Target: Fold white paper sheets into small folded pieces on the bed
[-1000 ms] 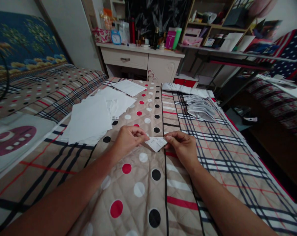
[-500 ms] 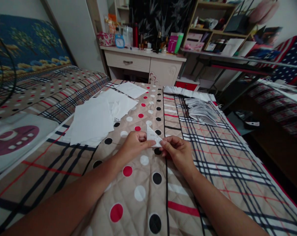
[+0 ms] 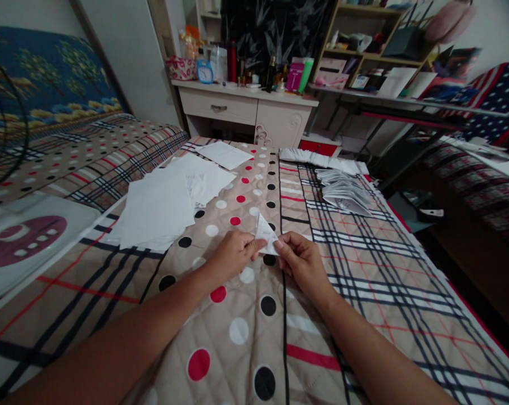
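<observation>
A small white triangle of folded paper (image 3: 264, 232) with faint print is held above the quilt, its tip pointing up and away. My left hand (image 3: 236, 251) pinches its left side between thumb and curled fingers. At its right corner, my right hand (image 3: 301, 253) grips the paper between thumb and forefinger. Loose white paper sheets (image 3: 157, 205) lie in an overlapping pile to the left. Off to the right are a row of folded paper pieces (image 3: 345, 191) and, behind it, a long strip of stacked folded paper (image 3: 321, 160).
The patterned quilt (image 3: 237, 332) covers the bed under my hands. A plastic package (image 3: 30, 239) with a purple print lies at the left edge. Beyond the bed stand a white dresser (image 3: 246, 109) and a shelf (image 3: 364, 53) with various items.
The folded triangle has tilted and shifted slightly right. My left hand has turned a little and its grip sits lower on the triangle; my right hand keeps its corner.
</observation>
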The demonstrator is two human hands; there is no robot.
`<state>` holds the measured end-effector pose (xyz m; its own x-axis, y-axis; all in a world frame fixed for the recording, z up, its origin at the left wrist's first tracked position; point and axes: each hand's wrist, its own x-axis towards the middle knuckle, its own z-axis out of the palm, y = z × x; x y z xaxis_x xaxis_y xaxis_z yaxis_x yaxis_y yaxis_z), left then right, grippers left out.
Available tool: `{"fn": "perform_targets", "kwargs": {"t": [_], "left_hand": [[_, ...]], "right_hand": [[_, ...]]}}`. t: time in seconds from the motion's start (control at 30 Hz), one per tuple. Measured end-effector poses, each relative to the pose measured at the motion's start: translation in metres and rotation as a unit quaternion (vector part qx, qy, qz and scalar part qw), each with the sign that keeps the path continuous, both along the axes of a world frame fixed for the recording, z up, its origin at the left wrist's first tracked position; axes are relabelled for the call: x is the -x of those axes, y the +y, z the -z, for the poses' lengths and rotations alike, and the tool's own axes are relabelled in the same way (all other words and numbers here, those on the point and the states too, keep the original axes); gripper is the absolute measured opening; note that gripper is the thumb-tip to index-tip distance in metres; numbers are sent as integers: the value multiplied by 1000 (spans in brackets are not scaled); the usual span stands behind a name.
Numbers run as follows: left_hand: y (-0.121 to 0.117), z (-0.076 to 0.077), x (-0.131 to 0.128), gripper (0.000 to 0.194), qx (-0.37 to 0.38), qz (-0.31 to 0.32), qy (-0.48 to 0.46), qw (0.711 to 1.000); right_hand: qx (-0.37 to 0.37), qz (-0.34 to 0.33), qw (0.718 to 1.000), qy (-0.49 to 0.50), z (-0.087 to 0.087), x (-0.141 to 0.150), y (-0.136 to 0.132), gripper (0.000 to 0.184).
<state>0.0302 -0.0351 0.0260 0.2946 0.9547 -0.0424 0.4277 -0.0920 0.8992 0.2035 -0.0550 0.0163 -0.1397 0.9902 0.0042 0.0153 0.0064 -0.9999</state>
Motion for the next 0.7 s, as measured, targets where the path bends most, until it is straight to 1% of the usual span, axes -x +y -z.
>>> {"fn": "perform_targets", "kwargs": {"t": [0.07, 0.1, 0.17, 0.27, 0.4, 0.53, 0.7], "left_hand": [[0, 0, 0, 55, -37, -5, -3, 999], [1, 1, 0, 55, -34, -13, -17, 999], [3, 4, 1, 49, -12, -27, -55, 998], [6, 10, 3, 38, 13, -19, -113, 993], [10, 14, 4, 37, 37, -7, -158, 987], [10, 13, 3, 37, 32, -3, -162, 986], [9, 13, 2, 37, 16, 16, -152, 988]], "right_hand": [[-14, 8, 1000, -1, -1, 0, -1, 26], [-19, 12, 1000, -1, -2, 0, -1, 26], [-21, 15, 1000, 0, -3, 2, -3, 26], [0, -6, 1000, 14, -6, 3, -5, 27], [30, -51, 996, 68, -6, 4, -6, 33], [39, -76, 990, 113, -3, 3, -4, 36], [58, -76, 988, 119, -2, 4, -3, 32]]}}
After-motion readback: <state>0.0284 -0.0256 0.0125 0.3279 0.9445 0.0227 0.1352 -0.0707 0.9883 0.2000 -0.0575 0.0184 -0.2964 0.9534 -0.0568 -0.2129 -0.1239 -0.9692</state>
